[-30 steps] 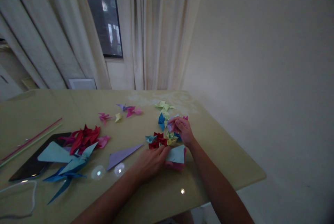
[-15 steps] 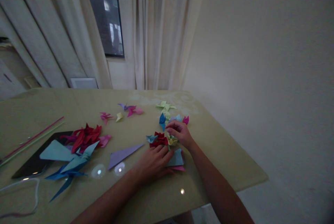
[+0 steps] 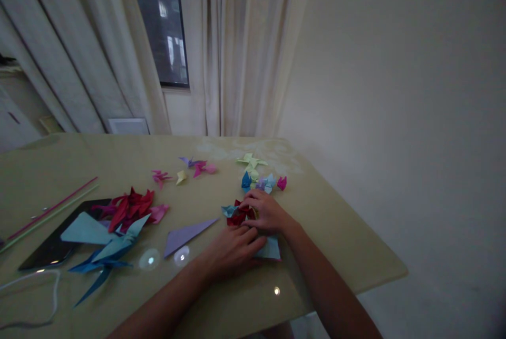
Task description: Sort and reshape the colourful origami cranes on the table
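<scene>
My left hand (image 3: 235,249) lies low over the table, fingers stretched forward and a little curled. Its fingertips reach the near side of a dark red folded-paper piece (image 3: 237,216); light blue paper (image 3: 271,248) shows from beneath its right side. My right hand (image 3: 268,213) closes around the red piece's right side, thumb and fingers bent around it. A small light blue folded piece (image 3: 229,211) touches the red one on the left. Behind the right hand sit folded pieces in blue (image 3: 245,182), pale blue (image 3: 270,183) and magenta (image 3: 282,183).
A lavender paper triangle (image 3: 187,237) lies left of my hands. Further left, red folded paper (image 3: 132,209) and a light blue paper bird (image 3: 118,247) rest by a black tablet-like slab (image 3: 43,252). Two thin sticks (image 3: 59,206) and a white cable (image 3: 55,297) lie at far left.
My right hand has moved left and toward me, from near the blue pieces onto the red one. The left hand has shifted slightly, covering more of the papers under it.
</scene>
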A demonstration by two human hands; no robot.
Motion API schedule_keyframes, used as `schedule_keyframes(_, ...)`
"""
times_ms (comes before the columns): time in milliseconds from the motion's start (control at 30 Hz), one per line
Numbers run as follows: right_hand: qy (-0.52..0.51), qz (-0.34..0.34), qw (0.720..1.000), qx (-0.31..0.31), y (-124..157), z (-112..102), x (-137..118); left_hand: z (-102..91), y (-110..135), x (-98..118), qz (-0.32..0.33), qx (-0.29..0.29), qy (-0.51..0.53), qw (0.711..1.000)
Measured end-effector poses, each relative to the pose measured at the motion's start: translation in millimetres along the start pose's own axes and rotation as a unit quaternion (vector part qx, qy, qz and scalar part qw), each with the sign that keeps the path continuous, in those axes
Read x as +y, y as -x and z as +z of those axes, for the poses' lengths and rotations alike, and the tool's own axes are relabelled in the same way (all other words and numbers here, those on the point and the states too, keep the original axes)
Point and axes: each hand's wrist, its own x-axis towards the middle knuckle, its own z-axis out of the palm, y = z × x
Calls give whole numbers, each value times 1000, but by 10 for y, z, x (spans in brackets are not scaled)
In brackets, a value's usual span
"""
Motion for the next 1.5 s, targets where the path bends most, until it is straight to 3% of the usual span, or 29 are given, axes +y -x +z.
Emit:
schedule_keyframes(200, 70, 45, 995, 51, -9, 61, 76, -228, 6, -43, -39, -7, 67, 997)
schedule_keyframes(267, 65, 53, 994, 72, -5, 60, 92, -369, 55, -182, -115, 12, 82, 990)
schedule_keyframes(367, 52, 68, 990, 110, -1, 57, 107, -570, 227, -526, -296, 12, 67, 953)
schedule_keyframes(433, 48, 74, 988, 125, -2, 57, 112, -641, 389, -780, -361, -31, 84, 928)
schedule_keyframes(533, 50, 77, 988, 126, -8, 58, 103, -626, 597, -1058, -402, -126, 158, 893)
schedule_keyframes(667, 48, 75, 987, 135, -15, 55, 85, -569, 662, -1149, -406, -159, 237, 868)
schedule_keyframes(733, 44, 72, 985, 151, -17, 56, 91, -595, 612, -1107, -384, -131, 273, 872)
schedule_keyframes(800, 40, 67, 983, 169, -19, 57, 108, -645, 532, -1024, -358, -55, 358, 860)
schedule_keyframes(900, 32, 63, 979, 190, -18, 56, 134, -688, 386, -838, -341, 101, 518, 778)
schedule_keyframes(967, 21, 63, 978, 198, -16, 49, 140, -663, 291, -696, -340, 160, 586, 718)
schedule_keyframes(1067, 3, 70, 976, 204, -12, 30, 133, -558, 171, -512, -325, 191, 653, 657)
schedule_keyframes(1167, -6, 71, 976, 206, -11, 3, 121, -439, 95, -391, -292, 202, 702, 617)
schedule_keyframes(1267, -11, 75, 975, 208, -13, -25, 106, -366, 64, -328, -263, 192, 700, 636)
schedule_keyframes(1400, -22, 82, 973, 214, -15, -49, 97, -353, 61, -277, -222, 170, 633, 722)
schedule_keyframes(1500, -26, 82, 973, 216, -12, -53, 113, -361, 61, -228, -152, 132, 579, 790)
